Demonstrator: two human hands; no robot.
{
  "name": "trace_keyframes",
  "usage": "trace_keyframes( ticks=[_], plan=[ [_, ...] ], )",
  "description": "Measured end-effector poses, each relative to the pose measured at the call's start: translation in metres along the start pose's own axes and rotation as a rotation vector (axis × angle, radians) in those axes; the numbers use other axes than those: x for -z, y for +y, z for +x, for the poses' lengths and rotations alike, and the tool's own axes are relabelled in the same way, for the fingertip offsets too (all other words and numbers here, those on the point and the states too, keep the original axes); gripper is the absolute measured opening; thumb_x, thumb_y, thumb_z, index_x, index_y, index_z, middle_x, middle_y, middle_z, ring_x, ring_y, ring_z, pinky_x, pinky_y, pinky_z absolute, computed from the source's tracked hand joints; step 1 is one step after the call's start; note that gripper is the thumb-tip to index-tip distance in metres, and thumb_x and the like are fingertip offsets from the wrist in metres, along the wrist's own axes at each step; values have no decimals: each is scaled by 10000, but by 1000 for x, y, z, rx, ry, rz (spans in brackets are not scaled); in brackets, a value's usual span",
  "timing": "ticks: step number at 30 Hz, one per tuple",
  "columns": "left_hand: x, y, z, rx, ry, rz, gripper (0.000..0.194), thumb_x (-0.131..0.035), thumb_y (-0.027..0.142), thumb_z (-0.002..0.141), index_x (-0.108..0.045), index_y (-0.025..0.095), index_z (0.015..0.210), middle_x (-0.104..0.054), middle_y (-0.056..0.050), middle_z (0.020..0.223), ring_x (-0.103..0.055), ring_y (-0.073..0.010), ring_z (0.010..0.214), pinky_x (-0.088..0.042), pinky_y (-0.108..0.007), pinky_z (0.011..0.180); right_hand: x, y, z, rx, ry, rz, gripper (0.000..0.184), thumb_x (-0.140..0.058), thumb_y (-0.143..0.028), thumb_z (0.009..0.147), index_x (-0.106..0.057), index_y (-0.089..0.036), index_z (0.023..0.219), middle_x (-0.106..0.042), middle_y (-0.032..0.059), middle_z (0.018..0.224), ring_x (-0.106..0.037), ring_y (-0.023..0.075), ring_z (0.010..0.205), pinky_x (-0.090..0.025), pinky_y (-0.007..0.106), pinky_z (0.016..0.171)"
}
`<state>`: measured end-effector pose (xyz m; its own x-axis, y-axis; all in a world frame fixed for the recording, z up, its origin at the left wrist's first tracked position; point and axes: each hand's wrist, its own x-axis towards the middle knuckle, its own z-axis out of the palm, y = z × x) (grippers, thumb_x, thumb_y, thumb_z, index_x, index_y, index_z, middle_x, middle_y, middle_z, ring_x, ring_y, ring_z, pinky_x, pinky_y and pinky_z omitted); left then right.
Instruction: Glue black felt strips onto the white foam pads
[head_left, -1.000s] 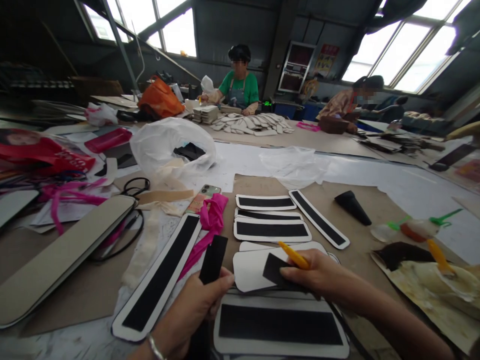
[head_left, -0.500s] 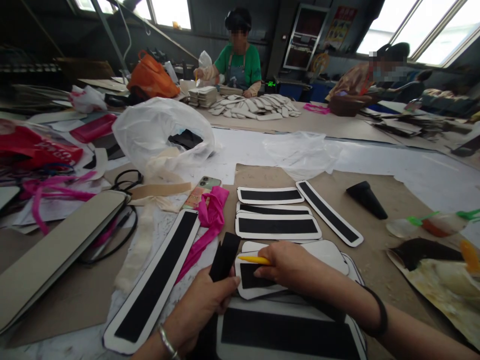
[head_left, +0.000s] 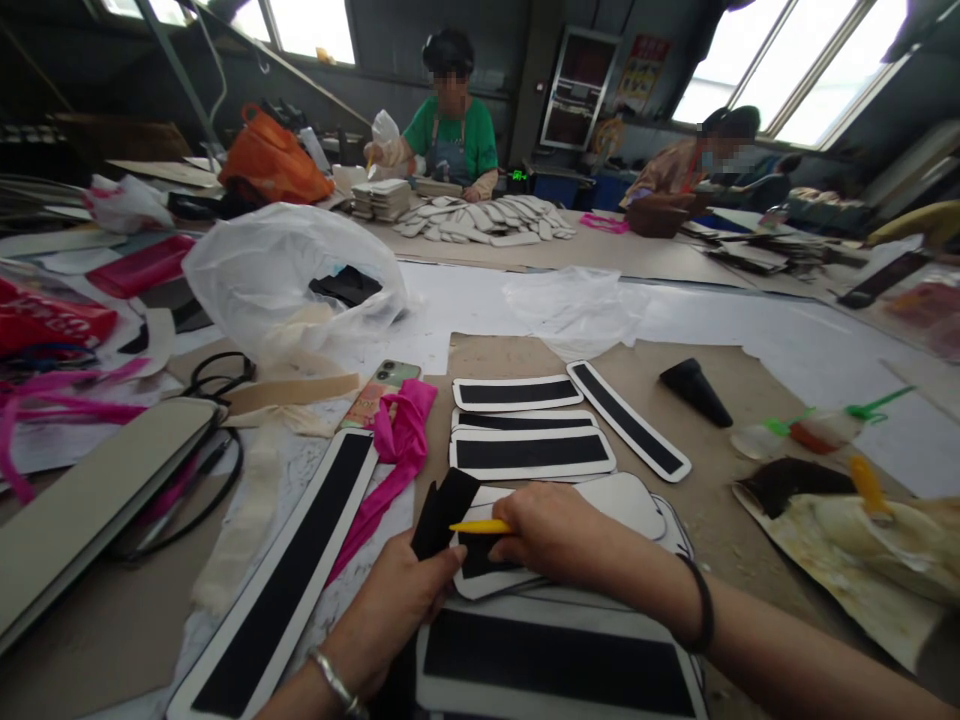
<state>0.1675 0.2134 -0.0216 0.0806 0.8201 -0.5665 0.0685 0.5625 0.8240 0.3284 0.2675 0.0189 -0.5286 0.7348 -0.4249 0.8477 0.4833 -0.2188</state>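
Observation:
My left hand [head_left: 394,605], with a bracelet at the wrist, is closed round black strips [head_left: 450,500] that stick up past its thumb. In my right hand [head_left: 551,525] is a slim yellow pointed tool [head_left: 480,526], its tip at the edge of the black strips; whether it touches them I cannot tell. Right below this hand lies a white piece with a black centre [head_left: 480,565], partly hidden by the fingers. A larger pale piece with a black band [head_left: 555,660] lies nearer me. Left of my left hand is a long white-edged black piece [head_left: 289,570].
Several white-edged black pieces [head_left: 532,452] lie ahead on brown board. A pink cloth [head_left: 401,420] partly covers a phone [head_left: 386,375]. A plastic bag [head_left: 262,270] stands behind. To the right are a black cone [head_left: 697,390] and a glue-stained sheet [head_left: 847,550]. A co-worker [head_left: 450,130] sits across.
The view has swung slightly right, so most things appear farther left. The yellow tool's tip has come to the edge of the black strips. Both hands keep their holds.

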Motion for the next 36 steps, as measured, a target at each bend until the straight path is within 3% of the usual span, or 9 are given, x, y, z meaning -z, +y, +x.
trace_keyframes(
  ticks=[6,11,19,30,36],
  plan=[
    [1,-2,-1,-11,35,60,344,-607,478,604,-451,185,514,-451,42,379,-356,-89,390,-236,-218,436,11,59,-56,-250,29,38,135,-548,-282,766,-636,-188,723,-646,41,683,-587,185,646,-339,239,538],
    [0,-6,0,-31,50,78,369,-627,495,571,-447,186,481,-447,32,331,-343,-88,355,-216,-217,426,-1,96,-84,-375,115,137,183,-439,-277,840,-584,-187,775,-626,6,738,-571,134,669,-362,212,583],
    [0,-11,6,-18,98,122,391,-645,516,528,-439,195,445,-414,36,309,-338,-92,331,-210,-225,412,-14,106,-68,-564,165,93,216,-541,-401,763,-619,-200,777,-637,27,717,-591,186,697,-322,247,550],
    [1,-8,7,57,73,133,394,-651,525,527,-444,199,447,-386,57,313,-313,-84,345,-201,-230,430,-19,110,-62,-557,126,39,229,-575,-434,748,-623,-221,819,-659,42,814,-605,225,789,-356,273,590],
    [3,-14,11,59,74,141,424,-670,540,515,-444,190,438,-413,43,328,-337,-88,353,-222,-227,427,-15,112,-72,-604,236,-43,250,-542,-425,795,-589,-183,839,-633,79,842,-599,247,800,-375,294,621]
  ],
)
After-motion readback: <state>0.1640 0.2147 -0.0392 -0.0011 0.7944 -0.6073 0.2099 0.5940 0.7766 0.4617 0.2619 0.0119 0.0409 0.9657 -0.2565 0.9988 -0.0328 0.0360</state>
